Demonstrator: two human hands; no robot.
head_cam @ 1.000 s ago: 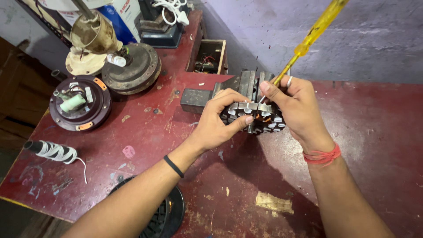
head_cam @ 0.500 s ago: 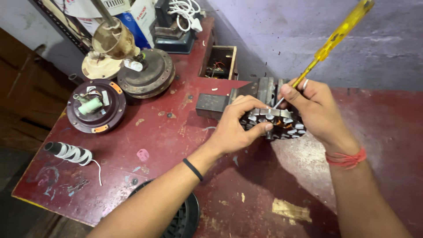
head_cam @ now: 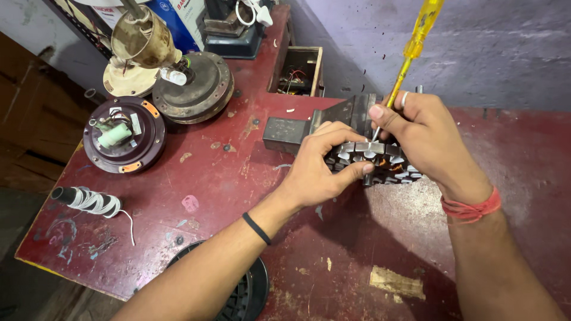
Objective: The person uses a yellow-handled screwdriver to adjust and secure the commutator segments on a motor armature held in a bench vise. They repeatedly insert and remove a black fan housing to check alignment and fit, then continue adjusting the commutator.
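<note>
The stator core [head_cam: 375, 161], a ring of steel laminations with copper windings in its slots, rests on the worn red table [head_cam: 238, 172] close to the far wall. The left hand [head_cam: 324, 169] clamps it from the near side: the fingers are curled closed over the upper edge and the thumb presses against the lower rim, which keeps the core from turning or sliding under tool pressure. The right hand [head_cam: 425, 137] is closed around the metal shaft of a screwdriver [head_cam: 410, 56] with a yellow translucent handle, gripped low near the tip in a pencil hold for fine control. The handle stands up and away toward the wall, so the blade enters the slots steeply from above. The tip itself is hidden between the two hands.

Fan motor housings [head_cam: 190, 86] and a brown rotor disc [head_cam: 123, 134] sit well apart at the left, clear of both arms. A small wooden box [head_cam: 297, 71] of parts stands behind the core.
</note>
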